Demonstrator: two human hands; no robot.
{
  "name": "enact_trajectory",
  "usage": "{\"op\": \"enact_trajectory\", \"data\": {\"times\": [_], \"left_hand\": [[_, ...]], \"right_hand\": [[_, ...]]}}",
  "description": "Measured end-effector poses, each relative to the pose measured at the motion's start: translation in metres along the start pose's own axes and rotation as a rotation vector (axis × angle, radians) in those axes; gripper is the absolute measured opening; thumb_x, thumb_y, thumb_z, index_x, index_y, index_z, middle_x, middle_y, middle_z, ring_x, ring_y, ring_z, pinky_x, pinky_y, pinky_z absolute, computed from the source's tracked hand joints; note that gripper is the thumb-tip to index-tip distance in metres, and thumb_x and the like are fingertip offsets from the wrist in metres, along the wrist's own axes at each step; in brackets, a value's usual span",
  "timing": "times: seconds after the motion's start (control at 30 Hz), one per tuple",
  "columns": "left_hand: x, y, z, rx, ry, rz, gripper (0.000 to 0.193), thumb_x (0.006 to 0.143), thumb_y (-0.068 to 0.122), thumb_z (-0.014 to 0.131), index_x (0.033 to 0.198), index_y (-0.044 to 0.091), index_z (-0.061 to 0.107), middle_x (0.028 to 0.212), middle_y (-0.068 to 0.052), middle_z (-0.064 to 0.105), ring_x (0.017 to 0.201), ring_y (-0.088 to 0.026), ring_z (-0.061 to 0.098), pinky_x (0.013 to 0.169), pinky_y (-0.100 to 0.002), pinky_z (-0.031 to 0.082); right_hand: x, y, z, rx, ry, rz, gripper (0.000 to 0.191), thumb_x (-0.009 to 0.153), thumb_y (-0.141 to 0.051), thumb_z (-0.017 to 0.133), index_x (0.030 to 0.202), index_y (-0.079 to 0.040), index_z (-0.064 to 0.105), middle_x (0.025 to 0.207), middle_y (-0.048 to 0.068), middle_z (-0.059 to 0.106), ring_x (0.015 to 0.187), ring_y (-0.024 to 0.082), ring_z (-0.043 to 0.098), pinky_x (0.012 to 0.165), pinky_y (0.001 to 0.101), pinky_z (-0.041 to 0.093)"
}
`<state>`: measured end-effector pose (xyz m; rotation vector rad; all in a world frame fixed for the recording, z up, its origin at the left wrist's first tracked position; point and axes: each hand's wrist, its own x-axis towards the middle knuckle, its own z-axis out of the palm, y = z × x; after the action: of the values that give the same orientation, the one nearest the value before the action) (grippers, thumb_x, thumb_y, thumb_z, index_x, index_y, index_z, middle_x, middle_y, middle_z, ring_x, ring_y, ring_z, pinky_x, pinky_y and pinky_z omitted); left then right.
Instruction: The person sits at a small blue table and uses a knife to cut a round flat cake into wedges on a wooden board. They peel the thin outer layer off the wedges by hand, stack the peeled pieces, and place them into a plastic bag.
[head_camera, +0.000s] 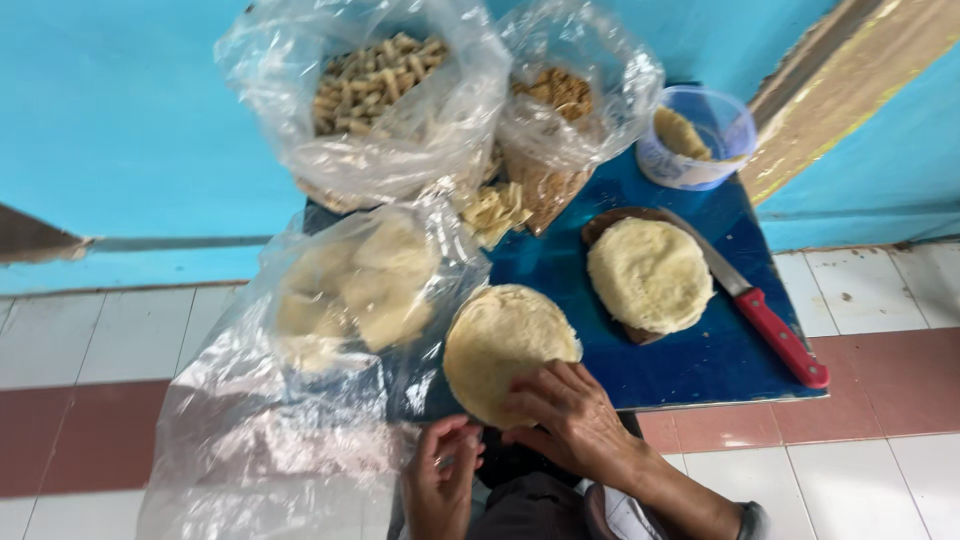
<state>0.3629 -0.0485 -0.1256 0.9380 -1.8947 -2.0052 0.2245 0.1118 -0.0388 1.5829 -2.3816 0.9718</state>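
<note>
Fig.: right hand (568, 415) grips round flat cake (505, 345) by its near edge; left hand (442, 478) curled, holding nothing, beside plastic bag (300, 400). Support cake underneath w/ spread fingers; likely crumbly.

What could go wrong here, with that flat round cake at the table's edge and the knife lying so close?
1. The round cake overhangs the blue table's near edge, held only by the right hand; it might slip or break.
2. The red-handled knife lies beside the second cake, handle near the corner; a nudge could knock it off.
3. The left hand is at the loose plastic bag, which may drag its contents.
</note>
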Motion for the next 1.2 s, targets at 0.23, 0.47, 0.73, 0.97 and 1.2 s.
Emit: {"op": "enact_trajectory", "data": {"times": [0.23, 0.47, 0.73, 0.97, 1.2], "left_hand": [[0.008, 0.021, 0.011, -0.259, -0.144, 0.027, 0.032, 0.091, 0.012, 0.069, 0.120, 0.001, 0.062, 0.103, -0.009, 0.075, 0.088, -0.014, 0.073, 0.073, -0.028, 0.062], [0.035, 0.042, 0.014, -0.217, -0.121, 0.128, 0.021, 0.097, 0.016, 0.071, 0.102, -0.004, 0.066, 0.087, -0.010, 0.071, 0.078, -0.013, 0.067, 0.069, -0.028, 0.060], [0.038, 0.045, 0.012, -0.261, -0.194, 0.098, 0.015, 0.095, 0.009, 0.069, 0.101, -0.004, 0.072, 0.087, -0.006, 0.071, 0.081, -0.009, 0.066, 0.071, -0.025, 0.057], [0.043, 0.042, 0.013, -0.265, -0.238, 0.187, 0.013, 0.095, 0.007, 0.068, 0.102, -0.004, 0.071, 0.093, -0.006, 0.071, 0.085, -0.011, 0.068, 0.077, -0.027, 0.060], [0.043, 0.050, 0.016, -0.236, -0.172, 0.045, 0.020, 0.096, 0.014, 0.068, 0.102, -0.004, 0.063, 0.089, -0.010, 0.070, 0.080, -0.015, 0.071, 0.074, -0.030, 0.062]], "right_hand": [[-0.005, -0.004, 0.009, -0.043, 0.064, 0.025, 0.029, 0.075, -0.022, 0.085, 0.100, -0.016, 0.072, 0.109, 0.002, 0.069, 0.097, 0.026, 0.066, 0.081, 0.0400, 0.052], [0.000, -0.001, 0.011, 0.157, 0.134, 0.209, 0.026, 0.072, -0.018, 0.086, 0.094, -0.011, 0.076, 0.102, 0.005, 0.072, 0.094, 0.026, 0.068, 0.079, 0.0389, 0.055], [0.020, 0.002, 0.025, 0.460, 0.003, 0.611, 0.030, 0.077, -0.026, 0.088, 0.093, -0.006, 0.073, 0.083, 0.003, 0.073, 0.068, 0.012, 0.072, 0.060, 0.0281, 0.058], [0.021, 0.011, 0.019, 0.628, 0.011, 0.659, 0.023, 0.083, -0.025, 0.084, 0.093, -0.004, 0.077, 0.079, 0.002, 0.075, 0.069, 0.008, 0.067, 0.060, 0.0254, 0.055], [0.019, 0.024, 0.021, 0.652, -0.018, 0.780, 0.017, 0.087, -0.020, 0.077, 0.095, -0.005, 0.077, 0.076, 0.000, 0.074, 0.067, 0.007, 0.066, 0.062, 0.0247, 0.055]]}}
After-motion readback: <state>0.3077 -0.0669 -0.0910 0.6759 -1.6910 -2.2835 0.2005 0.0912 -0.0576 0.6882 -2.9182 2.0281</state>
